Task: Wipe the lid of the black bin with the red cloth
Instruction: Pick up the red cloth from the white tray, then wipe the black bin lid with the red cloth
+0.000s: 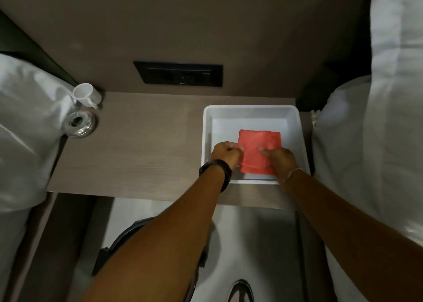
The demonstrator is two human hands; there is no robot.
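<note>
Nearest the camera, below both forearms, a dark curved rim on the floor is prob the black bin, mostly hidden by the L arm, so lid position can't be told. Further out, both hands sit in the white tray on the table. Left hand, w/ a dark wristband, has its grip closed to a pinch on the near-left edge of the red cloth; right hand has its grip curled shut on the near-right part, fingers on top of the fabric. Cloth is folded to a rough square, lying flat in the tray, extending away from both grips toward the tray's far wall. Step in hand, I judge: picking up the cloth, wipe not yet begun. Next move calls for lifting it clear of the tray rim w/o unfolding, then bringing it back and down to the bin, which sits behind and below the grips. Well left of the left grip: a metal ashtray-like dish, and beyond it a white cup tipped against bedding. Beyond the grips, a dark wall socket panel.
</note>
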